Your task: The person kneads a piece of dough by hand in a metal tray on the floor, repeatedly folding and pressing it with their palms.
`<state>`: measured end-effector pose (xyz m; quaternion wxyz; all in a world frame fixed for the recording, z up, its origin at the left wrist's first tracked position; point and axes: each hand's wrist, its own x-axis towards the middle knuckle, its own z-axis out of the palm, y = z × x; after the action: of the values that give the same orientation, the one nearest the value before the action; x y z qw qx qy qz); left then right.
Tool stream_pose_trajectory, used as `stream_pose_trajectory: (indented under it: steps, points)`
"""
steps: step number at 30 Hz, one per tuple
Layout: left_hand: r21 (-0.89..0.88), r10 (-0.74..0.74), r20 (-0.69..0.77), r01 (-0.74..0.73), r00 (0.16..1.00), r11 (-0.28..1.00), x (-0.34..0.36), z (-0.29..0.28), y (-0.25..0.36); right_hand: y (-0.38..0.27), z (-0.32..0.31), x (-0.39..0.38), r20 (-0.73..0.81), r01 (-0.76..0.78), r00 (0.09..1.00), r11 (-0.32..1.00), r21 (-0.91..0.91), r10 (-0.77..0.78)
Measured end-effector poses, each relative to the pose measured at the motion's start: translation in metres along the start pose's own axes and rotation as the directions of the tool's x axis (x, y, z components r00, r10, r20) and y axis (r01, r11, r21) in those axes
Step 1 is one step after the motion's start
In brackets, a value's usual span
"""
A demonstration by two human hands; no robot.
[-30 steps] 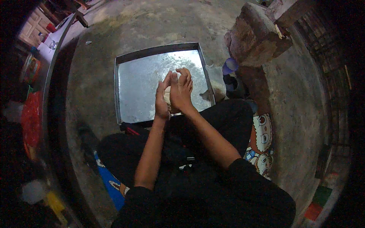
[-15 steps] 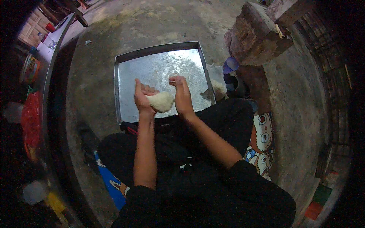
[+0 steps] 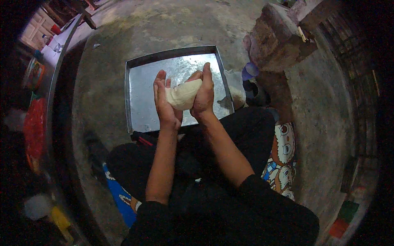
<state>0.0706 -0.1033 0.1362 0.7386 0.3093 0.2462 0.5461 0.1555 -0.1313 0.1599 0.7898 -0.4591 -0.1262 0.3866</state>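
Note:
A pale lump of dough point(image 3: 182, 95) is cupped between my two hands, above a shallow metal tray point(image 3: 141, 102). My left hand point(image 3: 165, 107) presses against its left side, fingers pointing up and away from me. On the other side my right hand point(image 3: 205, 96) bears on the dough with its palm, and some of its fingers curl behind the lump. The dough looks smooth and thick, wider than it is tall. The tray has upright rims, and its shiny floor carries a few smudges.
Right of the tray stand a whitish bag point(image 3: 236, 90), a purple-topped object point(image 3: 249, 71) and a dark container. A rough block point(image 3: 279, 41) lies beyond them. Along the left runs a long bench edge point(image 3: 51, 94) with a red plastic bag point(image 3: 35, 127) beside it. Concrete floor surrounds the tray.
My right hand has moved in against the dough, which my left hand alone held before. The dough has shifted right and up, now squeezed between both palms.

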Motion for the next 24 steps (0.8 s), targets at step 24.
stream_pose_trajectory:
  steps: [24]
  points:
    - [0.087,-0.236,0.308,0.219,0.922,0.972,-0.013,-0.011,-0.008,-0.017,-0.015,0.010,0.376,0.440,0.896,0.357,-0.824,-0.235]
